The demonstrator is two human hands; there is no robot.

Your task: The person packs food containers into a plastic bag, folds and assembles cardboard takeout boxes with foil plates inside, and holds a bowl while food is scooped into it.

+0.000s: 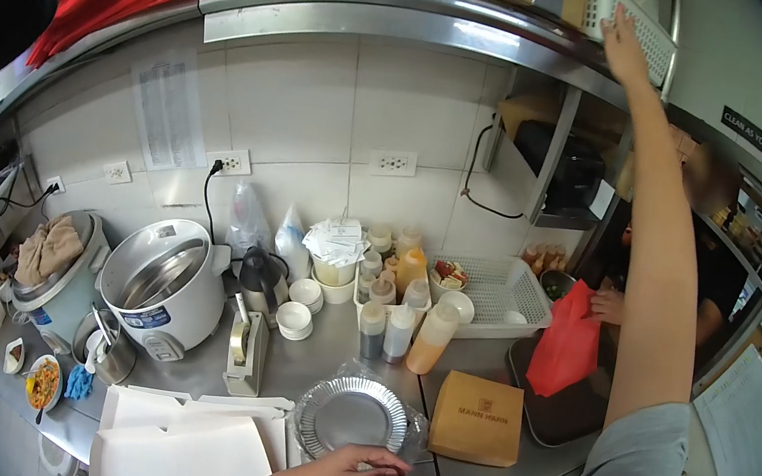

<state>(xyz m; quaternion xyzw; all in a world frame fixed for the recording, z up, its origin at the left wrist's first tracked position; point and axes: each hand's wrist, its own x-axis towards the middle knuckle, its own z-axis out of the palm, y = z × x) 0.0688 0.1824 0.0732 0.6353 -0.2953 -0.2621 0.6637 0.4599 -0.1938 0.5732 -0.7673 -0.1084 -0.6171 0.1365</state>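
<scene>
My right hand (620, 36) is raised at the white perforated basket (656, 51) on the overhead shelf. Its fingers point up and are slightly apart, and I see nothing in them. I cannot tell whether they touch the basket. Low in front of me, my left hand (361, 466) has its fingers stretched out, with nothing in it, near the rim of a round foil plate (354, 415) in clear plastic. Right of the plate stands a brown box (476, 419) marked "MANN HANN". White flat cartons (180, 458) lie left of my left hand.
Squeeze bottles (398, 329) and a white crate (500, 294) stand behind. To the left are a tape dispenser (245, 355) and a rice cooker (161, 290). A red bag (566, 340) hangs beside my right arm, near a co-worker's hand (607, 306). A metal shelf (382, 19) spans overhead.
</scene>
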